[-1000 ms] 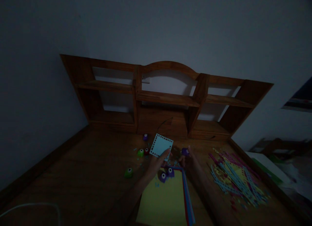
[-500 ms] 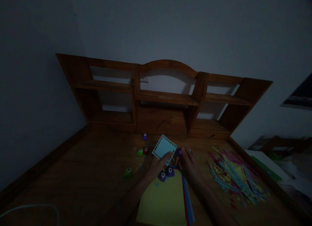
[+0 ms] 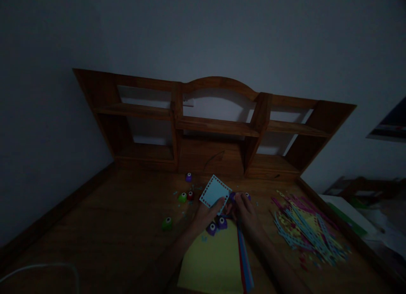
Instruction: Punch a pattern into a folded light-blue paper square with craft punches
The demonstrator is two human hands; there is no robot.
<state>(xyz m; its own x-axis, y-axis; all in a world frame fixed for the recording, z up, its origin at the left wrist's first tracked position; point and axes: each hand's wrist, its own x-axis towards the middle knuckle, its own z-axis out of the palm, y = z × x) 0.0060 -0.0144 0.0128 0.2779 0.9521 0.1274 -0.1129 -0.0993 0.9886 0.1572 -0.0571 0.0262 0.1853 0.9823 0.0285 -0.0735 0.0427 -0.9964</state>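
My left hand (image 3: pixel 205 217) is closed on a light blue square card (image 3: pixel 215 193), thumb on top. Small punched holes run along the card's edges. In my right hand (image 3: pixel 247 212) is a purple craft punch (image 3: pixel 232 196), gripped at the card's right corner; the fingers partly cover it. Whether the card sits inside its slot I cannot tell. Just below the hands, two purple punches, one on the left (image 3: pixel 212 229) and one on the right (image 3: pixel 222 222), rest on a stack of yellow paper (image 3: pixel 212 260). Another purple punch (image 3: pixel 247 196) shows behind my right hand.
Left of the card lie a green punch (image 3: pixel 182 197), a red punch (image 3: pixel 190 195) and a second green punch (image 3: pixel 167 223). A purple punch (image 3: pixel 188 177) is further back. Punched paper strips (image 3: pixel 307 230) are heaped at the right. A wooden shelf unit (image 3: pixel 218 127) stands behind.
The card in my left hand has shifted slightly to the right. My right hand's fingers have drawn in around the purple punch, which is now against the card's corner.
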